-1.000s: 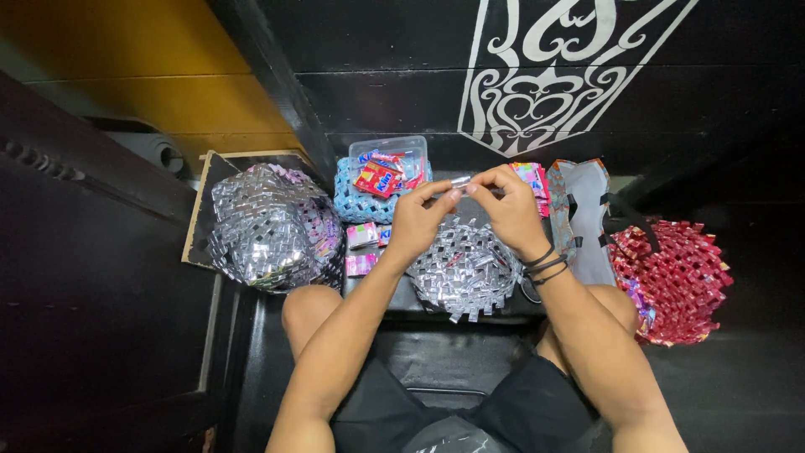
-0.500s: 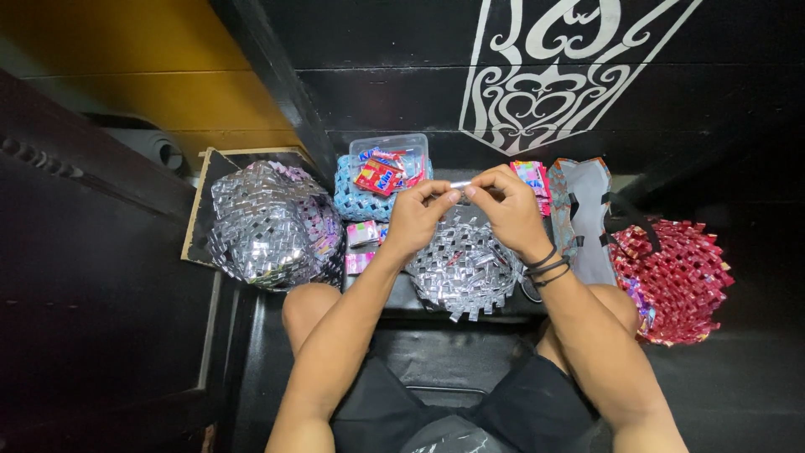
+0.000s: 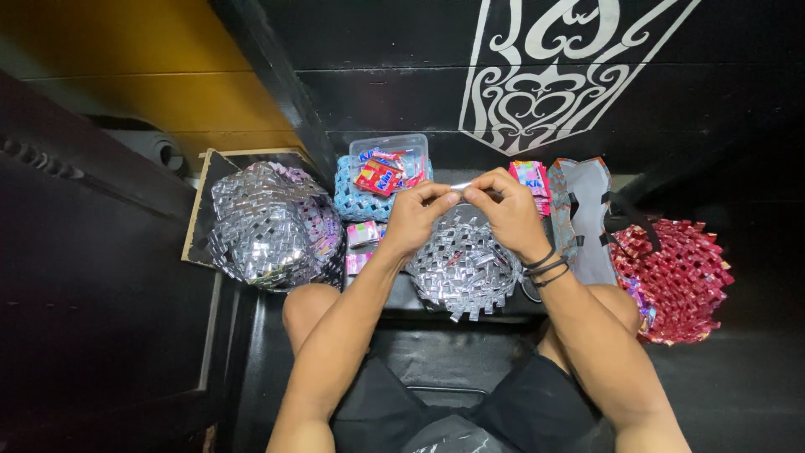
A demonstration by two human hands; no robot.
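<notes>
My left hand (image 3: 414,220) and my right hand (image 3: 507,211) meet above my lap, both pinching a small folded silver foil strip (image 3: 461,186) between fingertips. Right under them lies a round woven silver basket (image 3: 464,268), partly woven, with loose strip ends sticking out at its lower edge. Dark bands circle my right wrist. My forearms hide part of the basket's rim.
A larger woven silver basket (image 3: 268,225) sits on a board at the left. Behind the hands are a blue woven piece with a clear tub of coloured wrappers (image 3: 386,168), pink wrappers (image 3: 530,178), a grey bag (image 3: 587,214) and a red woven basket (image 3: 675,277) at the right.
The hands have stayed over the small silver basket, fingers shifting slightly on the foil strip. Nothing else moved.
</notes>
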